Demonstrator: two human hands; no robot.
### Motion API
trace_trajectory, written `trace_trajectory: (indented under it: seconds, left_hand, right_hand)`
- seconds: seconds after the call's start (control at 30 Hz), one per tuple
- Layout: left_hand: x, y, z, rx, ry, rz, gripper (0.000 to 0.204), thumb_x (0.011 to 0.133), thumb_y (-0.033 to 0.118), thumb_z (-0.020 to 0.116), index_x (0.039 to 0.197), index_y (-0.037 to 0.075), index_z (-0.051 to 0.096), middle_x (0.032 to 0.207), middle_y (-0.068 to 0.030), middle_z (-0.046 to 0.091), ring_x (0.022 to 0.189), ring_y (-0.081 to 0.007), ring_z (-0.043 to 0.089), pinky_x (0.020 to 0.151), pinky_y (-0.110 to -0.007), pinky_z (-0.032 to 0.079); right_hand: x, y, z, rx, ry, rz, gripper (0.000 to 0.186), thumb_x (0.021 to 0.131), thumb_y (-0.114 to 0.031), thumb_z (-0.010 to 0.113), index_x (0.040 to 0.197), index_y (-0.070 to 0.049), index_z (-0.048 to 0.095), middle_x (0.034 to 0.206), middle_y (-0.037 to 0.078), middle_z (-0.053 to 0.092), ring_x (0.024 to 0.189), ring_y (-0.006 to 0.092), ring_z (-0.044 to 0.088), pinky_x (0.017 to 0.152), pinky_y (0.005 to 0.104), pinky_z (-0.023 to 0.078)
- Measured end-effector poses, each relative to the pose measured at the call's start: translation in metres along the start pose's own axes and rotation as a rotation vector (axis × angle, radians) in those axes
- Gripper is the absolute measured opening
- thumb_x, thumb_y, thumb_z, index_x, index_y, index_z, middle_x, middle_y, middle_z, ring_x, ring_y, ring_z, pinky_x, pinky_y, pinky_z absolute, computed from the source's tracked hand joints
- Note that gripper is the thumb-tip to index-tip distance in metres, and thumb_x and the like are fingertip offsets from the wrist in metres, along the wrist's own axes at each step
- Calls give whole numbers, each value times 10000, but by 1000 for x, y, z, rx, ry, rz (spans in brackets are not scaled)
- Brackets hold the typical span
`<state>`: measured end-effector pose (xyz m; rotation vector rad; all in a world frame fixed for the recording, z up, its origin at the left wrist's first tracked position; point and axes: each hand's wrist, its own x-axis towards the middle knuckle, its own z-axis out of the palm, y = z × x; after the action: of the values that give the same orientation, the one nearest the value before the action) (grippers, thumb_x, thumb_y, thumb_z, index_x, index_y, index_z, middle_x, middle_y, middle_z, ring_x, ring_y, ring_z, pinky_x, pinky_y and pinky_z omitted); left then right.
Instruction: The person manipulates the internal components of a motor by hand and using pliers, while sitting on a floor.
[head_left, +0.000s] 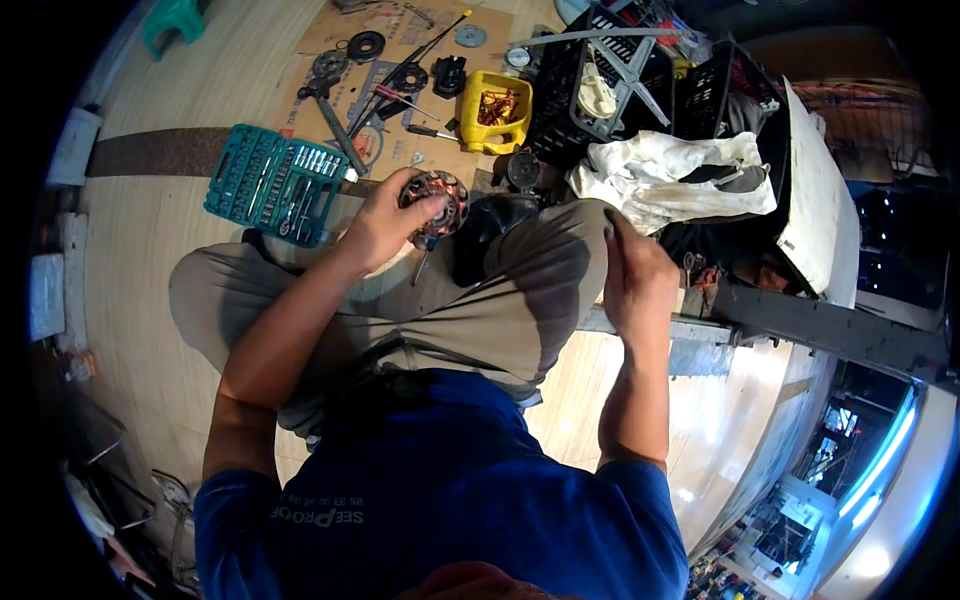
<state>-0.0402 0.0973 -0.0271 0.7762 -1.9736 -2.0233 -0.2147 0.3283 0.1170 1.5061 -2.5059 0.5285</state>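
Note:
My left hand (383, 226) is closed on a round motor stator (437, 205) with copper windings round its rim, held above the floor between my bent legs. The thumb lies across its face. At the outer side of my right knee is my right hand (640, 275), its fingers bent and close together; what they hold, if anything, is hidden. Just below the stator a thin screwdriver (419, 268) shows in part. A green socket set case (272, 187) lies opened left of my left hand, filled with sockets and a ratchet.
Flattened cardboard (400, 60) ahead carries round motor parts, a hammer and screwdrivers. A yellow cut-down jug (496, 112) holds copper-coloured pieces. Black crates (560, 100) and a white cloth (670, 175) stand at the right. A green stool (172, 25) is far left.

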Motion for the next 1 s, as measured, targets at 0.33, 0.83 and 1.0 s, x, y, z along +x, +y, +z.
trace_trajectory:
  seconds: [0.33,0.83,1.0]
  left_hand:
    - [-1,10,0,-898,-207,-18,390,981,188,543,1294,-14,427,1147,-131,607,988,-199,643,818,-329,546]
    - [-1,13,8,31,-186,60,525,841,243,738,1241,-4,505,1072,-123,646,968,-169,611,880,-305,475]
    - [1,5,2,103,-332,66,528,823,262,747,1227,11,519,1045,-141,659,982,-193,624,874,-324,474]
  right_hand:
    - [-107,52,14,-67,-320,86,223,863,-51,612,1076,-61,679,848,199,681,731,341,670,632,397,526]
    - [-78,60,-38,-262,179,-37,309,852,5,622,1157,-41,629,678,128,564,570,304,541,510,409,424]
    - [-90,72,-40,-337,157,42,313,867,-15,613,1176,-57,627,694,126,580,600,309,559,523,409,436]
